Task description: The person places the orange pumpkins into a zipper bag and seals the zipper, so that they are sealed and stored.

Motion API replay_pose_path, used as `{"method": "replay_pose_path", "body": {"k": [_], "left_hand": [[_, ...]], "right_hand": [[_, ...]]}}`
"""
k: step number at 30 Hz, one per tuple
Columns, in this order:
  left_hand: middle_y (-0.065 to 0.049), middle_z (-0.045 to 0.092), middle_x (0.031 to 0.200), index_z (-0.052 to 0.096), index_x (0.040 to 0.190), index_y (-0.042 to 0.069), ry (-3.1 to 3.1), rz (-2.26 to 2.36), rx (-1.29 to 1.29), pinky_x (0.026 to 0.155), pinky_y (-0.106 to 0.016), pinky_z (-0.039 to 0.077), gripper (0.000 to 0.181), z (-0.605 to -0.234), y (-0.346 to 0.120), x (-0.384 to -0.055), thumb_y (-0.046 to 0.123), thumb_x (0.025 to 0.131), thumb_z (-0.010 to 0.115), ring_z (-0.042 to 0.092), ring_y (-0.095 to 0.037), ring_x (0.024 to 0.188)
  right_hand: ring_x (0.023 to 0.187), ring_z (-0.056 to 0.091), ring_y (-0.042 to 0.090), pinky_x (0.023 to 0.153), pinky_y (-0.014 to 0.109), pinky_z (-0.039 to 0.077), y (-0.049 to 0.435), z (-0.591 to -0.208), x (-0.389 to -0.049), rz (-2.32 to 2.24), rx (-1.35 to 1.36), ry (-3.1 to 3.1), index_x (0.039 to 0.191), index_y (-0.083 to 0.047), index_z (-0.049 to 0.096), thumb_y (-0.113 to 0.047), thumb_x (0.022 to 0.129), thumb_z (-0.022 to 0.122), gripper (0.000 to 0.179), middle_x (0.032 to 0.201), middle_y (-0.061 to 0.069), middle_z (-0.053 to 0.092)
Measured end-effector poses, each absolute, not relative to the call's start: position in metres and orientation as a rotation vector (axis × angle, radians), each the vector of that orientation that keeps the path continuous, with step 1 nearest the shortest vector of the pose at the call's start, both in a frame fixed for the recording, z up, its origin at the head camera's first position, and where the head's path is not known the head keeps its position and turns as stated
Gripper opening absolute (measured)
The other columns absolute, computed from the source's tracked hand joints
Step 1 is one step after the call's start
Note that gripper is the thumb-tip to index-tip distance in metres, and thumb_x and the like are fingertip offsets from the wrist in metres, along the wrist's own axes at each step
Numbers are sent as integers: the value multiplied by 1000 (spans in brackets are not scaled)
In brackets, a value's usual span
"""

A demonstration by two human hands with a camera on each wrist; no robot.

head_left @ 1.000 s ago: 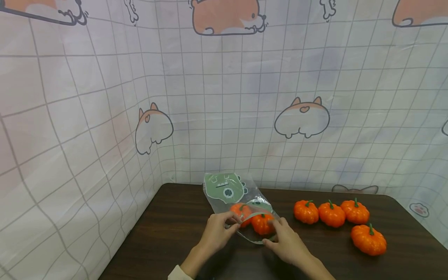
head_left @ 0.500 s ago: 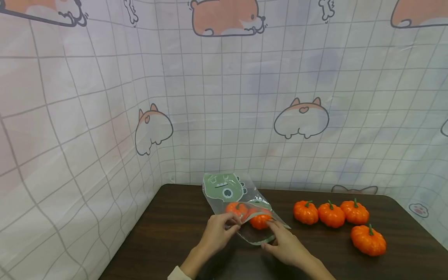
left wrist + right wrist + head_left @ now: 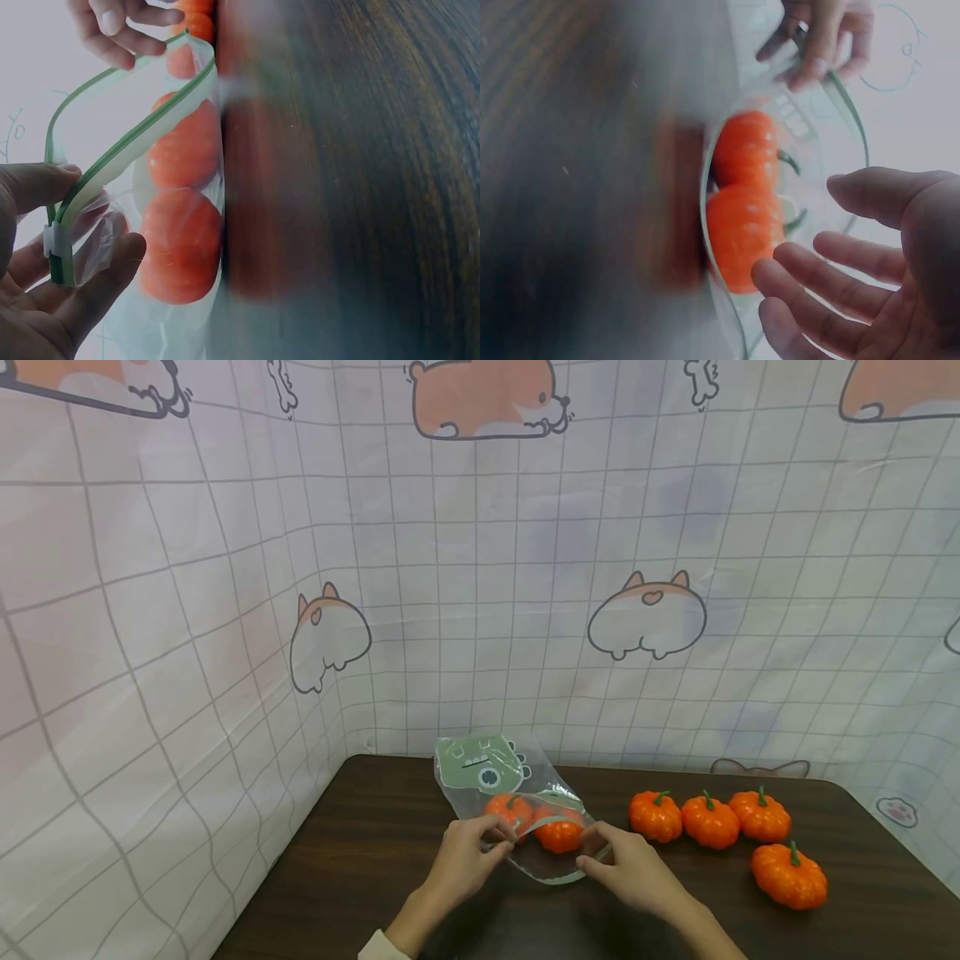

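Right hand (image 3: 633, 868) shifted rightward, seemingly freed from bagged pumpkins (image 3: 559, 837). Left hand (image 3: 467, 858) pinches bag (image 3: 480, 767) by its corner; both pumpkins inside, just ahead-right; right hand relaxed, fingers spread near bag's mouth; four loose pumpkins (image 3: 711, 822) beyond it.

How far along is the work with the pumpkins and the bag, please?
Looks done: two pumpkins lie inside the clear bag. In hand: the left hand pinches its open mouth; the right hand is beside it, holding nothing. Remaining, probably: four pumpkins on the table.
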State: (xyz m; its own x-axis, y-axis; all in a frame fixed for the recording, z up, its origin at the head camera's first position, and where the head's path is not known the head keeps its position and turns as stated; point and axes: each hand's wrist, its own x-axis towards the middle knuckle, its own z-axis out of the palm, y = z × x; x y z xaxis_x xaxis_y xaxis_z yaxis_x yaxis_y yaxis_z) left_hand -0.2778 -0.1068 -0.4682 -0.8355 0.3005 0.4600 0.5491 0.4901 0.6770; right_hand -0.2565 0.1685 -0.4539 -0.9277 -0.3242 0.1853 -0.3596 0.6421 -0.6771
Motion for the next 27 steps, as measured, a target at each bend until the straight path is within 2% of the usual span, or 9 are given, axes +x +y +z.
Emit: {"method": "replay_pose_path", "body": {"k": [8,11,18,23,27], "left_hand": [[2,79,89,74,89,16,-2466,-1242,-719,68,-19,56,9,-469,-108,-279,8,88,77,73,-5,80],[2,79,88,75,89,17,-2467,-1237,-715,68,-19,56,10,-470,-108,-279,7,88,77,72,-4,79],[3,80,88,75,89,21,-2474,-1229,-711,66,-19,54,14,-470,-107,-280,7,87,78,71,-2,76],[3,79,87,75,89,21,-2479,-1215,-702,67,-19,54,13,-470,-107,-280,9,87,78,69,-1,76],[3,79,87,75,89,22,-2487,-1214,-698,67,-19,53,12,-469,-107,-279,10,88,79,69,-1,75]], "right_hand": [[78,62,8,66,23,50,185,-441,-261,1167,437,-2763,115,-11,67,-28,95,72,27,96,-3,71],[80,61,11,66,24,49,194,-439,-264,1154,375,-2753,114,-12,67,-28,96,72,25,96,-2,70],[96,68,22,73,30,53,219,-439,-271,1150,251,-2712,121,-9,64,-30,97,70,32,116,9,69],[113,65,34,80,36,55,234,-441,-276,1204,158,-2700,132,-3,57,-31,99,67,44,132,18,62],[114,64,35,77,34,55,246,-446,-280,1237,91,-2698,137,-1,51,-35,99,67,53,139,22,55]]}}
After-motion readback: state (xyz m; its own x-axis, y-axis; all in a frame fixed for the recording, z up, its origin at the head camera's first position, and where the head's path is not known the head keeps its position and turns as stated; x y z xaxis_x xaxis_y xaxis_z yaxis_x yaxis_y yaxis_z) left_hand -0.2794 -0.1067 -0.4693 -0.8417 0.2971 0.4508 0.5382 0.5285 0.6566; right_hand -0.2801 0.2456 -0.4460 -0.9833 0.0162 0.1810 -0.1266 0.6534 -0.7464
